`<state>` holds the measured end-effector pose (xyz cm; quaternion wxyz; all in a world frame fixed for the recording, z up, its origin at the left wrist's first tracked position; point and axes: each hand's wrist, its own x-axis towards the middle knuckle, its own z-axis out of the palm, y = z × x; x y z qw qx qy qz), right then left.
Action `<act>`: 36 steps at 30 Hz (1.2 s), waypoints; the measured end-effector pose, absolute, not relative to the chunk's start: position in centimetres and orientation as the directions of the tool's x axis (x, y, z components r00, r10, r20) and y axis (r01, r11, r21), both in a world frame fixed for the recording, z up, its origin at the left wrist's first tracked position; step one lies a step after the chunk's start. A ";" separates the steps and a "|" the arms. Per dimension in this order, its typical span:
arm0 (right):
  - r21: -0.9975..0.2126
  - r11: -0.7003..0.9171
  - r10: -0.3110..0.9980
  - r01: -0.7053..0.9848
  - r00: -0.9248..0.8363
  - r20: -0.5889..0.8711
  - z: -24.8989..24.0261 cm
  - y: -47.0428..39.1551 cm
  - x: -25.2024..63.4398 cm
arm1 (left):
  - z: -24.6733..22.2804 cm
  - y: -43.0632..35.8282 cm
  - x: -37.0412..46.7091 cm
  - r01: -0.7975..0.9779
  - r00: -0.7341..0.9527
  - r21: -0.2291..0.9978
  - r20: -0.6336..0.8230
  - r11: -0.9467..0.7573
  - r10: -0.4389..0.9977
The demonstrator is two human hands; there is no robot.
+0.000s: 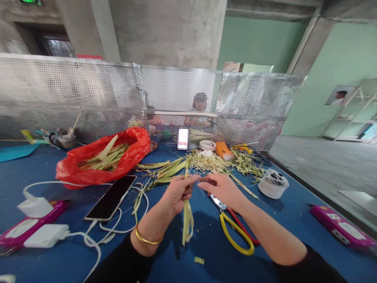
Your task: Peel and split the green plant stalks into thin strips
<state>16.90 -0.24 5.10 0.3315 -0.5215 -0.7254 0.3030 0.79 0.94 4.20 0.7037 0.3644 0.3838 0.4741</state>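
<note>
My left hand [180, 192], a gold bangle on its wrist, is closed around a bundle of pale green husk strips [186, 222]. The strips stick up above the fist and hang below it over the blue table [159, 259]. Close by on the right, my right hand [219, 186] has its thumb and fingertips pinched together near the left thumb. Whatever those fingertips hold is too small to name. Under the right forearm lie scissors [232, 228] with one yellow and one red handle. A small husk scrap [199, 260] rests near the table's front.
A red plastic bag [132, 157] of husks stands left, beside a phone [112, 198] with white cables. Loose husks [173, 167], shredded strips [212, 161] and a white cord spool [273, 184] lie behind my hands. A perforated metal screen [176, 86] borders the table; people sit beyond.
</note>
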 end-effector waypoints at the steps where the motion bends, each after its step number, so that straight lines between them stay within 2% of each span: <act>1: -0.869 0.205 0.960 0.451 -0.263 0.090 4.9 0.6 16.3 | 4.0 1.1 0.7 -0.391 0.250 0.876 -0.196 0.284 0.948; 3: -0.926 0.168 0.961 0.338 -0.265 0.078 4.2 1.9 15.5 | 3.8 1.3 0.7 -0.399 0.210 0.877 -0.195 0.266 0.958; 5: -0.927 0.185 0.968 0.326 -0.223 0.115 3.4 3.1 15.7 | 3.7 1.5 0.7 -0.414 0.150 0.882 -0.181 0.228 0.972; 11: -0.834 0.179 0.971 0.522 0.042 0.234 1.3 6.5 19.5 | 3.8 1.0 1.4 -0.377 0.082 0.912 -0.144 0.164 0.986; 15: -0.705 0.172 0.935 0.688 0.111 0.337 0.9 7.3 22.0 | 4.0 0.4 2.1 -0.295 0.119 0.944 -0.116 0.147 0.986; 17: -0.658 0.177 0.919 0.732 0.117 0.378 1.3 6.9 22.8 | 4.1 0.1 2.3 -0.244 0.133 0.960 -0.109 0.139 0.985; 19: -0.663 0.214 0.907 0.717 0.106 0.407 2.0 6.3 22.8 | 4.2 0.0 2.5 -0.218 0.132 0.967 -0.104 0.131 0.986; 22: -0.763 0.297 0.918 0.574 0.048 0.393 2.9 5.4 21.7 | 4.2 -0.2 2.6 -0.204 0.133 0.973 -0.086 0.112 0.987; 25: -0.886 0.283 0.958 0.368 -0.063 0.280 3.1 4.4 19.7 | 4.1 -0.3 2.7 -0.185 0.175 0.977 -0.075 0.108 0.982; 26: -0.965 0.214 0.974 0.151 -0.106 0.199 3.1 4.0 19.0 | 4.1 -0.4 2.7 -0.180 0.188 0.978 -0.073 0.108 0.979; 27: -0.990 0.130 0.981 -0.053 -0.138 0.136 3.1 3.6 18.5 | 4.0 -0.4 2.8 -0.176 0.199 0.978 -0.071 0.107 0.977; 29: -0.947 -0.020 0.981 -0.319 -0.191 0.044 3.0 2.9 17.5 | 3.9 -0.5 2.9 -0.167 0.207 0.980 -0.074 0.110 0.976; 31: -0.905 -0.103 0.977 -0.413 -0.212 -0.014 3.0 2.4 17.0 | 3.7 -0.6 3.1 -0.156 0.206 0.981 -0.083 0.116 0.975; 36: -0.878 -0.146 0.983 -0.457 -0.165 -0.077 2.8 2.2 16.8 | 3.4 -0.7 3.4 -0.151 0.221 0.978 -0.106 0.142 0.969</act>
